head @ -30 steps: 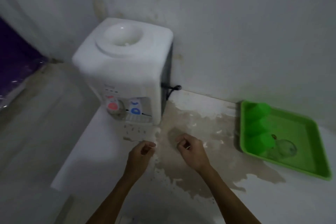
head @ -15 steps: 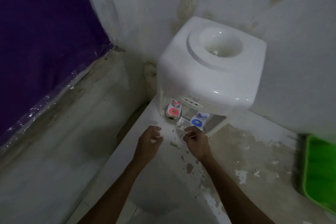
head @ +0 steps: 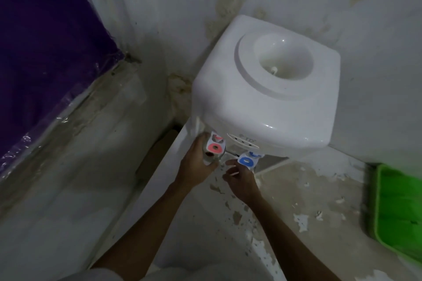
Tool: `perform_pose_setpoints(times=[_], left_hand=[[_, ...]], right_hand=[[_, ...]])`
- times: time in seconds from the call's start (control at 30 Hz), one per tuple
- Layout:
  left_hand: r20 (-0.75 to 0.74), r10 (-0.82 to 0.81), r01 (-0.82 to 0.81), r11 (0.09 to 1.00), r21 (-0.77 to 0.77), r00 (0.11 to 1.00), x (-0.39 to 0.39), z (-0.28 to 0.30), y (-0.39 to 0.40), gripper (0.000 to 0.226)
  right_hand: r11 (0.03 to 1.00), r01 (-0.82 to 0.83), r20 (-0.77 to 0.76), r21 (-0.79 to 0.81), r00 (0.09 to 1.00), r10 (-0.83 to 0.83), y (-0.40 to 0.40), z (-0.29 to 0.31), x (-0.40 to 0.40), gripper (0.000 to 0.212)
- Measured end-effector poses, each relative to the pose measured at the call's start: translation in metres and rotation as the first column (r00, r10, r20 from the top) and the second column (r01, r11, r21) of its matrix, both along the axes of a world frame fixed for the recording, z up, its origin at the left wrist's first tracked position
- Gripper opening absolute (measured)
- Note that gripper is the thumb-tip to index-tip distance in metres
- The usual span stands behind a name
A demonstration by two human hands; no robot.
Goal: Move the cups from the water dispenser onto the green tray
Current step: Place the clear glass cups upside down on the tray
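Both forearms reach forward over the worn white counter [head: 285, 201]. The left hand [head: 196, 166] curls around a clear glass cup [head: 211, 157] standing under the red tap [head: 214, 146], fingers wrapped on its side. The right hand [head: 239, 178] sits just below the blue tap [head: 247, 161], fingers loosely bent and holding nothing that I can see. Behind them stands the white water dispenser [head: 262, 98] against the stained wall [head: 182, 7]. The green tray [head: 397, 207] lies well apart at the right edge.
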State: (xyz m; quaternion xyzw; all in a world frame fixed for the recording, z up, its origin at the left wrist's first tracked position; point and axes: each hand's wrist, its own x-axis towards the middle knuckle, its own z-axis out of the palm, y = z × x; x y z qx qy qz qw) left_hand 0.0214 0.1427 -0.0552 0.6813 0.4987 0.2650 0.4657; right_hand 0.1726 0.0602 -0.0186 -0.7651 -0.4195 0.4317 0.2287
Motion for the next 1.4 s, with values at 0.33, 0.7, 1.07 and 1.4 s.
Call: perform_pose_setpoints(times=[0.33,0.7,1.07,1.4], left_hand=[[-0.018,-0.01,0.009,1.0,-0.01,1.0,-0.014,0.012,-0.006,0.081],[0.223,0.089,0.026,0.885,-0.465,0.971,-0.023,0.011,-0.076,0.07],[0.249,0.014,0.122,0.845,-0.521,0.968,0.044,0.023,-0.137,0.068],[0.375,-0.069,0.327,0.647,-0.688,0.925,0.155,0.045,-0.204,0.052]], right_hand=[[0.999,-0.008,-0.062,-0.051,0.998,0.005,-0.01,-0.006,0.0,0.033],[0.999,0.0,-0.331,0.038,0.944,0.013,-0.057,0.005,-0.004,0.051],[0.955,0.253,-0.318,0.157,0.928,-0.194,-0.131,0.011,0.044,0.064],[0.88,0.355,-0.191,0.314,0.932,-0.308,-0.226,0.016,0.153,0.067]])
